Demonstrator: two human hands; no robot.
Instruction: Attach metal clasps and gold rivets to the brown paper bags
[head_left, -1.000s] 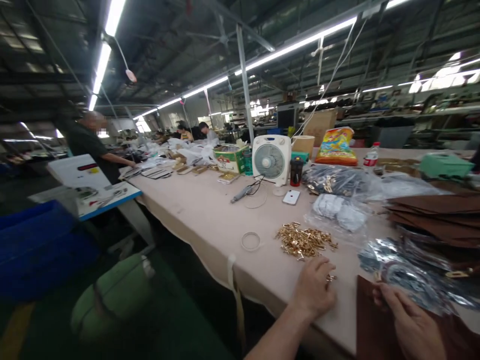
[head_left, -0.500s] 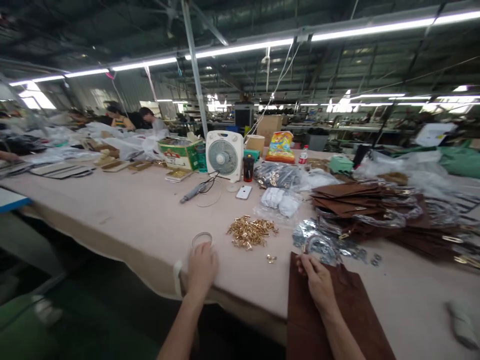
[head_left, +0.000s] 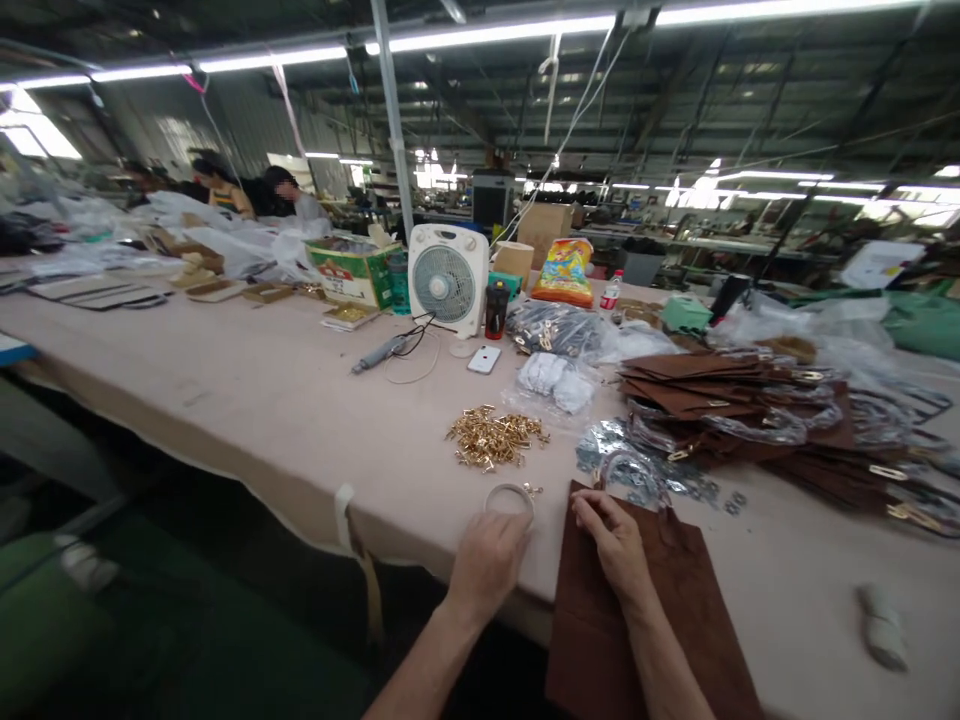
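My left hand (head_left: 491, 560) is closed on a thin round ring (head_left: 510, 492), which looks like a roll of clear tape. It is over the table's front edge, just left of a brown bag (head_left: 679, 590). The bag lies partly on the table and hangs over the edge. My right hand (head_left: 613, 540) pinches the bag near its top left corner, at the base of a plastic-wrapped handle (head_left: 634, 462); the fingertips partly hide the spot. Beyond my left hand is a heap of small gold metal fittings (head_left: 495, 437), with a few loose ones (head_left: 532, 489) closer.
Stacked brown bags (head_left: 720, 400) lie at the right, beside scattered silvery metal pieces (head_left: 697, 488). Farther back stand a white fan (head_left: 447, 280), a dark cup (head_left: 496, 310) and a phone (head_left: 484, 360). A grey tool (head_left: 379, 354) with a cord lies left of them. People sit far left.
My left hand has moved right with the ring, close to the bag. My right hand stays at the bag's top corner. The view has tilted down slightly.
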